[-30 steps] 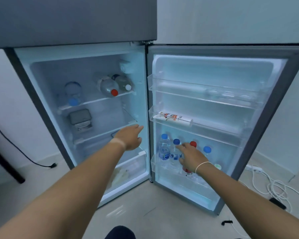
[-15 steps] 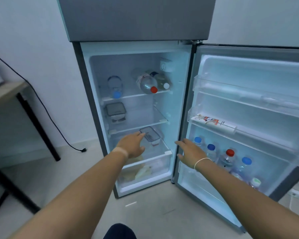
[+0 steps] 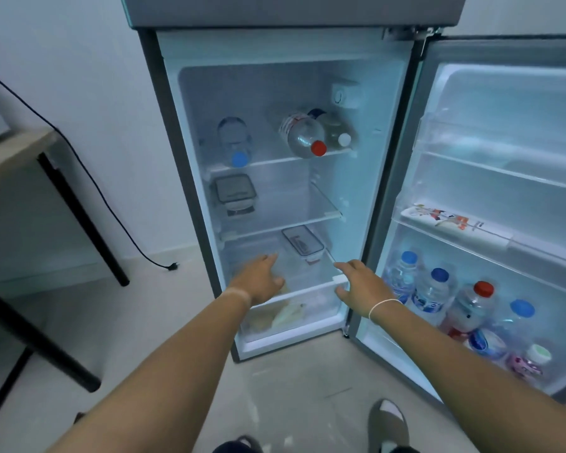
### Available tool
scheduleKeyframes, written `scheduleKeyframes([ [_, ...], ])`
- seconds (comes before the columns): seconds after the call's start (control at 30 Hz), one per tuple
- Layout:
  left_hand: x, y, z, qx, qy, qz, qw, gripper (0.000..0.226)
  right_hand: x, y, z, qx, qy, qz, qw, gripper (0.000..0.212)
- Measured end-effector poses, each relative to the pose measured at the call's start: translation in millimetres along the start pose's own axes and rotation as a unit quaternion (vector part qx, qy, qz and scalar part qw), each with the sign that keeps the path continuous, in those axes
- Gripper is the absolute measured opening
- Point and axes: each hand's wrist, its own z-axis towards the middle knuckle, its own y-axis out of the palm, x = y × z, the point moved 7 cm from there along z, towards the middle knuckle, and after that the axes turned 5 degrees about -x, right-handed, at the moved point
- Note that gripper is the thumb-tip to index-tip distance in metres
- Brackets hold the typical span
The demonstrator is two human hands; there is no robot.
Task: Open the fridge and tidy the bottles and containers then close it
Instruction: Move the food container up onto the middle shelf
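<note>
**Both hands empty at the lowest shelf of the open fridge**

Plainly, neither grip has anything in it. The left hand reaches in over the bottom shelf with the fingers spread and loose, above the clear crisper drawer. The right hand is likewise released, fingers extended, held at the front right corner of that same shelf, next to the door hinge side; whether it touches the shelf edge cannot be told.

Just beyond the two hands, a small lidded container sits on the bottom shelf, toward the right. One shelf up, at the left, rests a square container with a dark lid. On the top shelf lie three bottles on their sides, caps facing out: a blue-capped bottle at the left, a red-capped bottle at the right, and a white-capped bottle touching it on the far right.

The fridge door stands open to the right. Its middle rack carries a long flat printed box. Its lowest rack holds upright bottles packed together: two with blue caps, one with a red cap, another blue-capped and a small white-capped one further along.

A worktop stands to the left of the fridge, with a black cable trailing down to the floor.
</note>
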Motion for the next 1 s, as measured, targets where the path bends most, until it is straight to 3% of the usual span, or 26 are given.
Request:
scheduleKeyframes([
  [0.43, -35.8, 63.2, 175.6, 0.005, -0.085, -0.251, 0.964, 0.065, 58.1, 57.0, 160.5, 0.013, 0.09, 0.226, 0.97, 0.057],
  [0.6, -56.4, 97.4, 242.3, 0.012, -0.119, -0.303, 0.946, 0.086, 78.1, 87.0, 215.9, 0.017, 0.105, 0.301, 0.948, 0.06],
  [0.77, -64.6, 119.8, 290.7, 0.022, -0.132, -0.384, 0.913, 0.067, 98.1, 114.3, 268.9, 0.042, 0.125, 0.383, 0.914, 0.065],
  [1.0, -77.6, 144.5, 345.2, 0.031, -0.163, -0.424, 0.89, 0.065, 113.8, 138.5, 327.7, 0.038, 0.155, 0.438, 0.884, 0.067],
])
